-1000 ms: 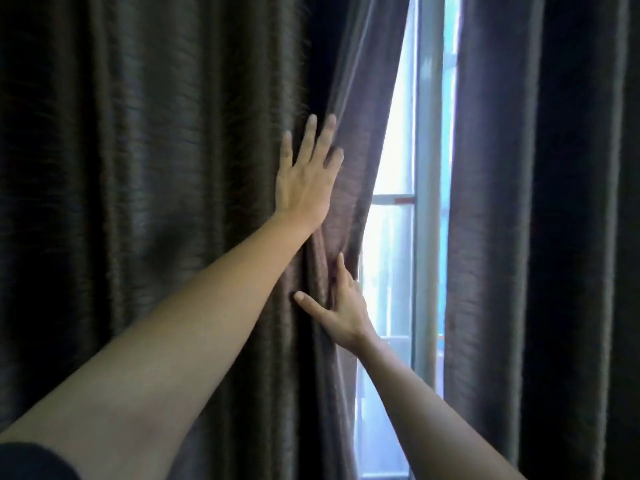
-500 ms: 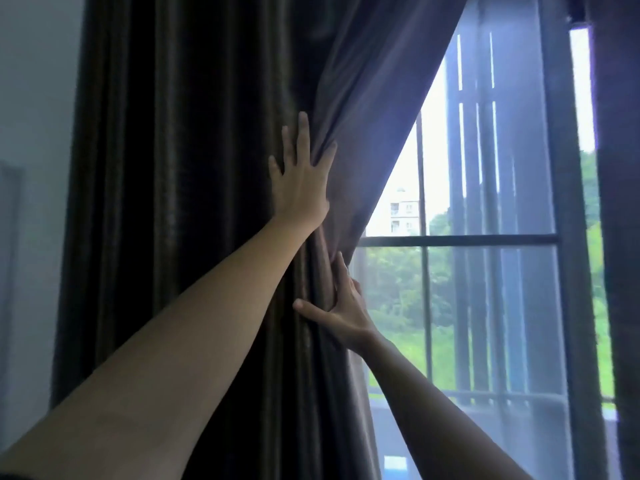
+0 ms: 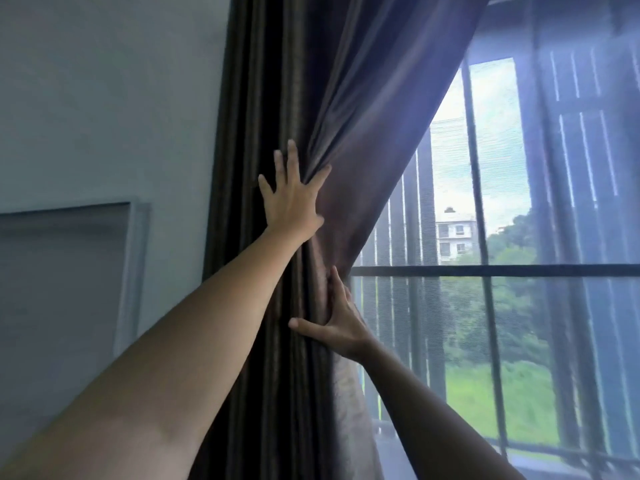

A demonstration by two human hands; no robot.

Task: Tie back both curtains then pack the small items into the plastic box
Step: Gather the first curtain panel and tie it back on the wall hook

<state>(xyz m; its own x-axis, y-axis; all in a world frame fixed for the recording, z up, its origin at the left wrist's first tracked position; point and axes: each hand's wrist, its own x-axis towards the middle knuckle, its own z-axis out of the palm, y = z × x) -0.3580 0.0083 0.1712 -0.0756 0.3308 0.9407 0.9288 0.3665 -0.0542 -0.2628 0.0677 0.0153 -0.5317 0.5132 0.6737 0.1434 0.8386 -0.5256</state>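
While left hand [image 3: 292,202], eleven o'clock from right hand [image 3: 343,327], both fingers outstretched, presses bunched curtain [image 3: 346,98]: no tie yet, and packing, I'd judge, not begun.

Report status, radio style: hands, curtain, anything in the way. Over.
Left hand flat on curtain. Right hand lower, thumb across the folds. Curtain bunched beside wall, not yet tied. Nothing blocking.
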